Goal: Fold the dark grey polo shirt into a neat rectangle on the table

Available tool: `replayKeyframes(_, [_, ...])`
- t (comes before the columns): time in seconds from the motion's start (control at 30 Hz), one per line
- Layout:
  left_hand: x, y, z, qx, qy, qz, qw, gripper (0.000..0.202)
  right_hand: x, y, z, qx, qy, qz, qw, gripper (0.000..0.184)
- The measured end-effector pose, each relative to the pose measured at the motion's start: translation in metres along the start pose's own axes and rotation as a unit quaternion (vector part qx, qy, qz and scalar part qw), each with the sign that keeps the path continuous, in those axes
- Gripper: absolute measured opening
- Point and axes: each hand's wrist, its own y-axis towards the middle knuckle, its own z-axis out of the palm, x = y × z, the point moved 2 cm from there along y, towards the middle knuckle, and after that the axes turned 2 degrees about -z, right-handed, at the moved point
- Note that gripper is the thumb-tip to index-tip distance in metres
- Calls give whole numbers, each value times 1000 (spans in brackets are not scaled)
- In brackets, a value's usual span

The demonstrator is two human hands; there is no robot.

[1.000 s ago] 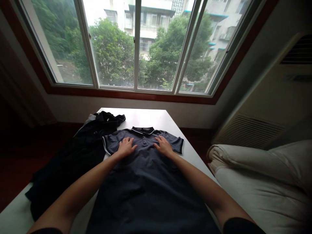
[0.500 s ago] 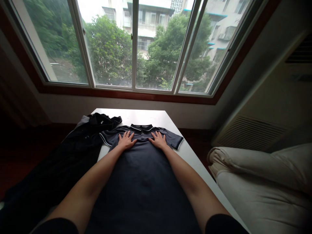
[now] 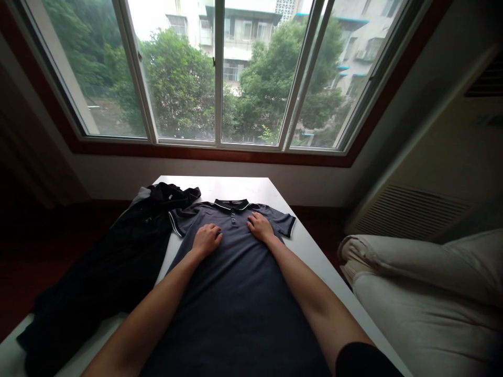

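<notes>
A dark grey polo shirt (image 3: 239,293) is spread front up on a white table (image 3: 251,186), its black collar with a white line toward the window. My left hand (image 3: 207,240) rests palm down on the left side of the chest, its fingers loosely bent and the thumb apart. On the right side of the chest, my right hand (image 3: 260,226) lies with fingers stretched out beside the button placket. Neither hand holds anything. Faint creases run across the cloth between and below the hands.
A heap of black clothing (image 3: 118,251) lies along the table's left side, close to the polo's left sleeve. A pale padded seat (image 3: 424,303) stands right of the table. Behind are a wide window (image 3: 218,78) and a vented cream appliance (image 3: 412,209).
My left hand has drawn back slightly toward me, its fingers less spread. The right hand has shifted a little right. More of the chest and placket shows, with new creases.
</notes>
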Motion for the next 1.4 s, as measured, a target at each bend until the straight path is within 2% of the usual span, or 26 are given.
replayKeyframes(0.1, [-13, -19, 5, 25, 0, 9, 1000, 45, 10, -14, -7, -14, 33, -11, 999, 40])
replayKeyframes(0.23, [-24, -35, 18, 88, 13, -5, 996, 72, 20, -44, -9, -3, 68, -46, 997, 43])
replayKeyframes(0.33, [-28, -41, 21, 99, 15, -2, 995, 78, 18, -66, -12, -4, 101, -53, 993, 45])
replayKeyframes(0.47, [-35, -48, 18, 91, 5, 19, 996, 76, 12, -83, -18, -26, 208, -18, 978, 44])
replayKeyframes(0.6, [-41, -55, 15, 98, -1, 36, 995, 75, 6, -84, -27, -54, 287, 8, 957, 38])
replayKeyframes(0.73, [-45, -61, 12, 108, -6, 42, 993, 77, -25, -78, -47, -96, 332, 83, 935, 38])
replayKeyframes(0.83, [-45, -63, 11, 116, -7, 49, 992, 78, -65, -83, -68, -128, 266, 195, 935, 37])
replayKeyframes(0.9, [-45, -62, 11, 119, -8, 50, 992, 78, -88, -92, -77, -116, 173, 274, 939, 36])
replayKeyframes(1.0, [-45, -62, 12, 120, -11, 50, 991, 78, -103, -107, -81, -90, 14, 350, 932, 45])
replayKeyframes(1.07, [-44, -61, 12, 123, -11, 50, 991, 79, -101, -112, -78, -76, -58, 364, 926, 54])
replayKeyframes(1.13, [-44, -61, 12, 127, -10, 49, 991, 79, -94, -113, -73, -60, -84, 365, 925, 55])
replayKeyframes(1.27, [-44, -61, 11, 132, -8, 47, 990, 78, -85, -110, -69, -60, -67, 362, 928, 31])
replayKeyframes(1.4, [-46, -62, 8, 126, -8, 48, 991, 75, -89, -110, -71, -114, -18, 330, 937, 17])
